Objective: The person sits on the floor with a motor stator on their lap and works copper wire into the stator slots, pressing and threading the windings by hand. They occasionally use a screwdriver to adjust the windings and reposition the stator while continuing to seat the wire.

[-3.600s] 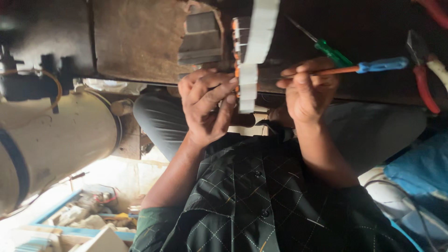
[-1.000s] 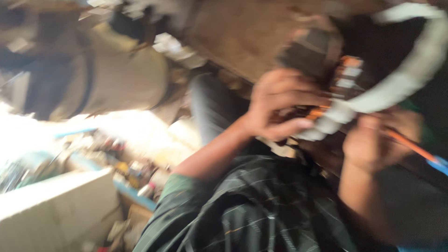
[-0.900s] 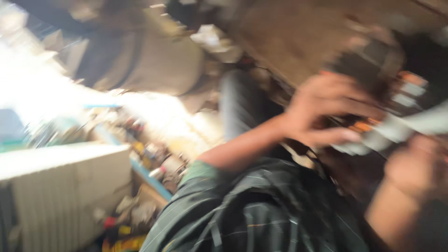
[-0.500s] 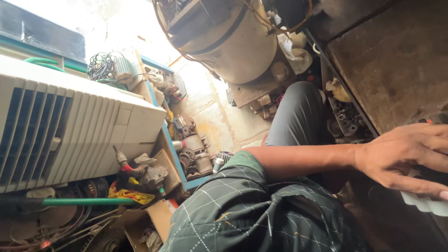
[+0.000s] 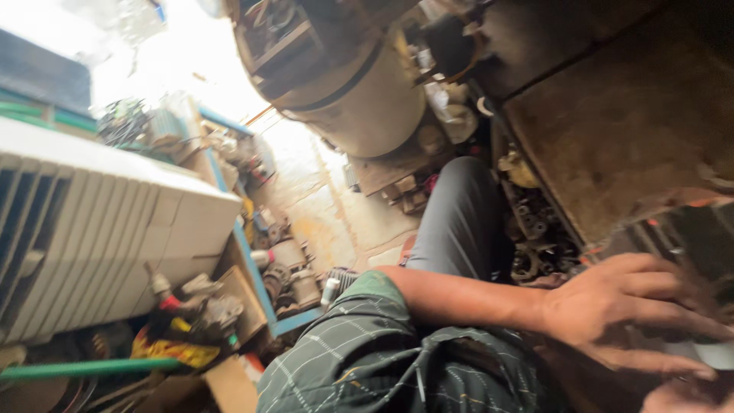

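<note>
Left hand (image 5: 627, 313): seen at the lower right, forearm stretched across from a dark checked sleeve (image 5: 367, 359). Fingers (image 5: 673, 287) are spread and laid flat over a dark, ribbed block with orange marks (image 5: 688, 229); nothing is clamped in them. The block is largely covered by the hand and blurred, so its kind cannot be made out.

White curved piece (image 5: 715, 353): only a small part is shown under the fingertips, at the right edge of the view; the rest is cut off.

Right hand (image 5: 680, 398): a sliver is seen at the bottom right corner; whether it is closed or spread cannot be told.

Worn brown worktop (image 5: 612, 130): its near edge is met by the block.

Also recorded: a grey trouser leg (image 5: 459, 222), a large cream cylinder (image 5: 359, 99) on the floor beyond it, a white louvred cooler (image 5: 99, 229) at the left, a green hose (image 5: 84, 371) below it. Small metal parts beside the leg are too blurred to name.
</note>
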